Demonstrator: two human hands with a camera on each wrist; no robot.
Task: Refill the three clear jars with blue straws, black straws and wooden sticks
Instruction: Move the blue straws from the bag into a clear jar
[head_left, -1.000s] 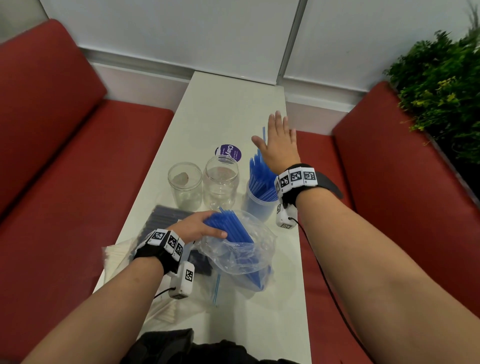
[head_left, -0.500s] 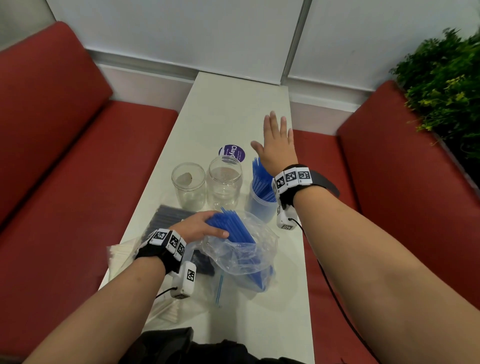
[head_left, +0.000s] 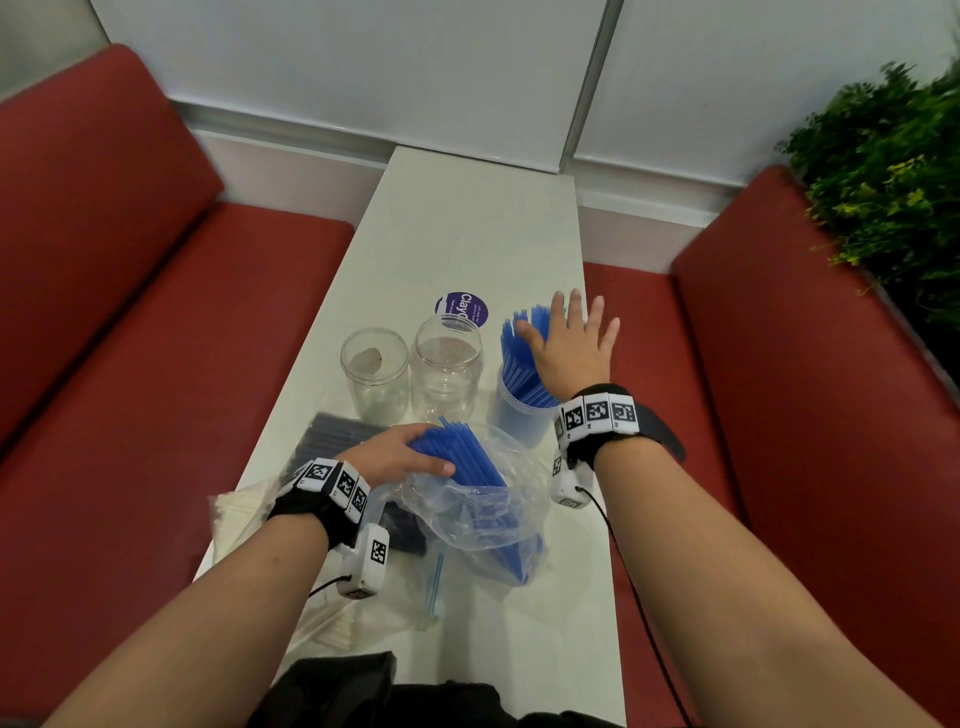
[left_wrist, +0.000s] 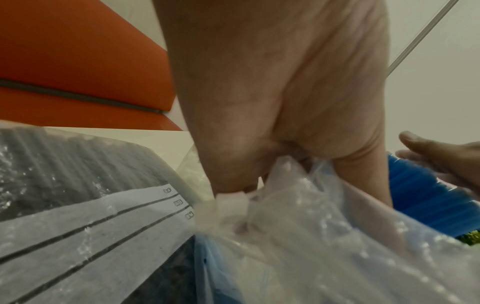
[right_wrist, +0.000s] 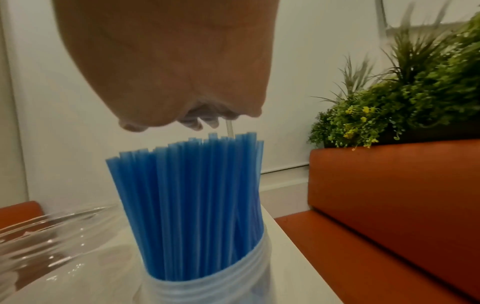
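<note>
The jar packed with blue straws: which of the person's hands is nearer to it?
Right. The right hand hovers flat just above the jar's straws; the left hand grips straws in the bag.

A booth seat in a pale-walled corner.
We see red benches (head_left: 130, 338) flanking a narrow white counter (head_left: 467, 228), grey-white wall panels (head_left: 363, 62) behind, and green plants (head_left: 893, 171) at the right.

Right hand (head_left: 571, 348) has dropped from above and beyond the blue straws (head_left: 522, 364) in the right jar (head_left: 511, 415); palm flat, now just over their tips, fingers spread. Left hand unchanged.
</note>
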